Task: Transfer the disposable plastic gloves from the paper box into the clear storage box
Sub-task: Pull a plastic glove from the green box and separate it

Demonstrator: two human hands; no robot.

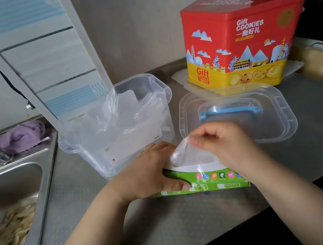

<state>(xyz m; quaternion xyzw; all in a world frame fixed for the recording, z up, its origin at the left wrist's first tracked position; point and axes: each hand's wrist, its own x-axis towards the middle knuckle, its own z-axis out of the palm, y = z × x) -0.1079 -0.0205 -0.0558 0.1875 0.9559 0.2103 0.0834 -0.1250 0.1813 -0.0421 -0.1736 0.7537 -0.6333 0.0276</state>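
While left hand (pixel 150 172) grips the paper box (pixel 201 180), right hand (pixel 220 144) pinches a plastic glove (pixel 185 154); a sharp pull risks tearing film.

Red cookie tin (pixel 243 43) (lidded), purple cloth (pixel 19 136) by sink (pixel 40 199).

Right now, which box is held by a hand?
The green paper box: left hand grips it. Clear storage box and red cookie tin stand untouched behind.
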